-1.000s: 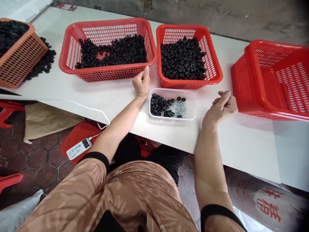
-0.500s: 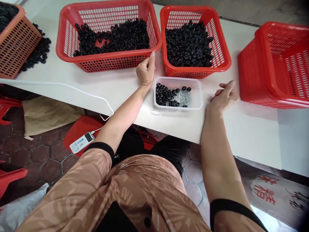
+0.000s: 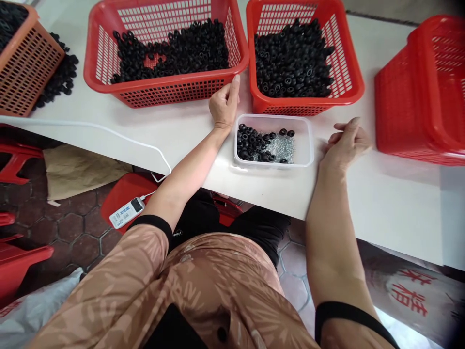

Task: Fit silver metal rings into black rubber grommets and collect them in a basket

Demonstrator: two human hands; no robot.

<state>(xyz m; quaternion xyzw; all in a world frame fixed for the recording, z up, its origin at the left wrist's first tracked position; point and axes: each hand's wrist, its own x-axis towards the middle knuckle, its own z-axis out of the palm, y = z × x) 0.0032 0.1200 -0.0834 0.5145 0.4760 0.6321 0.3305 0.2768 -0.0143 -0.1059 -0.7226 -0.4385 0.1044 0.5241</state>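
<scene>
My left hand (image 3: 224, 104) rests on the table in a loose fist, its thumb raised beside the front rim of a wide red basket (image 3: 174, 82). No object shows in that hand. To the right stands a clear plastic box (image 3: 303, 140) holding black ring-shaped pieces (image 3: 249, 143) and a heap of small, shiny, clear or silvery bits (image 3: 281, 148). Past the box, my right hand (image 3: 347, 140) lies on its side on the table, fingers loosely bent and a little apart, holding nothing I can see. Both hands are off the box.
Black pieces fill much of the wide basket and a second red basket (image 3: 308, 102). Stacked red baskets (image 3: 403, 106) stand at right. An orange basket (image 3: 29, 63) sits at far left beside loose black pieces (image 3: 60, 82). A white cable (image 3: 109, 130) runs to a power bank (image 3: 127, 212) on a red stool.
The camera view has shifted slightly, so the baskets, box and right hand appear farther right. Both hands keep much the same pose, and nothing has been picked up.
</scene>
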